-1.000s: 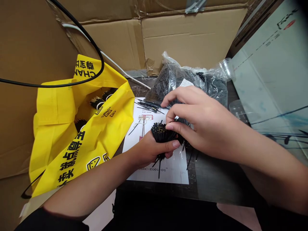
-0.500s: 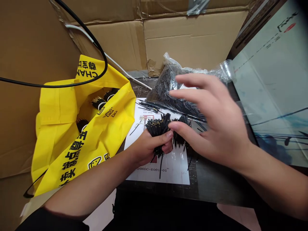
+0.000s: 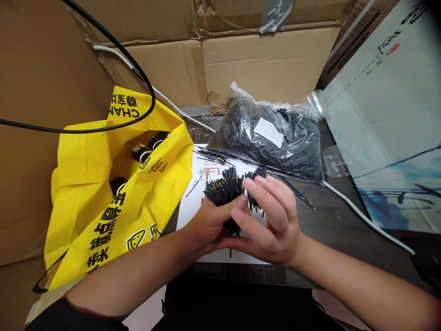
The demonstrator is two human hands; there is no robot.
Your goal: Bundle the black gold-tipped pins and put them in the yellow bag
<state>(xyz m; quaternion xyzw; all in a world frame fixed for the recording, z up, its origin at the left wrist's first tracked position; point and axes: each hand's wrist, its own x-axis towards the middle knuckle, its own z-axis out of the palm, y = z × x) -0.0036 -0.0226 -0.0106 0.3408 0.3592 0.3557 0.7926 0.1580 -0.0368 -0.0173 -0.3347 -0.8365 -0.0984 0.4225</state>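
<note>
My left hand is wrapped round a thick bundle of short black wires, some with gold-coloured tips. Beside it on the right, my right hand has curled fingers near the bundle's side; whether its fingertips grip any wire is hidden. A second cluster of black pieces shows just behind my right fingertips. Under both hands lies a white printed sheet. Loose black wires rest on the sheet's upper part.
A clear bag of small black tubes lies behind the hands. At left, an open yellow bag holds banded wire bundles. Clear plastic cups, a white cable and a black cable are around. Cardboard stands behind.
My right hand has come down and left from above the tube bag to the bundle's right side, its fingers curling. The bag and its label now show. My left hand still holds the bundle.
</note>
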